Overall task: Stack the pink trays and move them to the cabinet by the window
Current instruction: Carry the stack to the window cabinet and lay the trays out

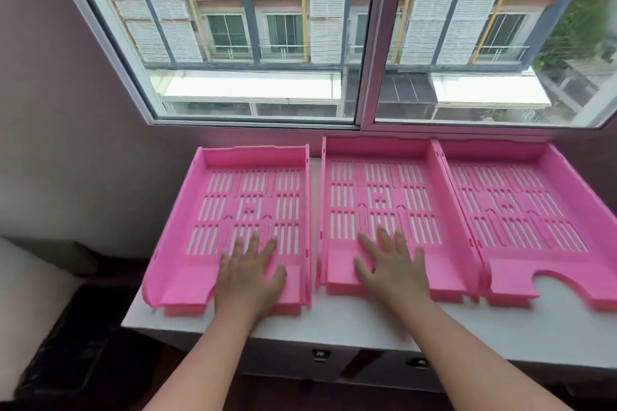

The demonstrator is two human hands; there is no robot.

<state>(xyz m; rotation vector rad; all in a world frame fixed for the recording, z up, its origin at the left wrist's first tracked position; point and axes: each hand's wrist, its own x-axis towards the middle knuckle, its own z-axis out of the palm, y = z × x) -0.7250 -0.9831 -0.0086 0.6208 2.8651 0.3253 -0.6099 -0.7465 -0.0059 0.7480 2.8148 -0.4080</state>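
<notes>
Three pink slotted trays lie side by side on a white cabinet top under the window. The left tray sits slightly apart from the middle tray; the right tray touches the middle one. My left hand rests flat, fingers spread, on the front of the left tray's floor. Palm down with fingers apart, my right hand lies on the front of the middle tray. Neither hand grips anything.
A large sliding window rises right behind the trays. A pale wall stands to the left. Cabinet drawers with dark handles show below the top's front edge. A dark floor and pale furniture lie at lower left.
</notes>
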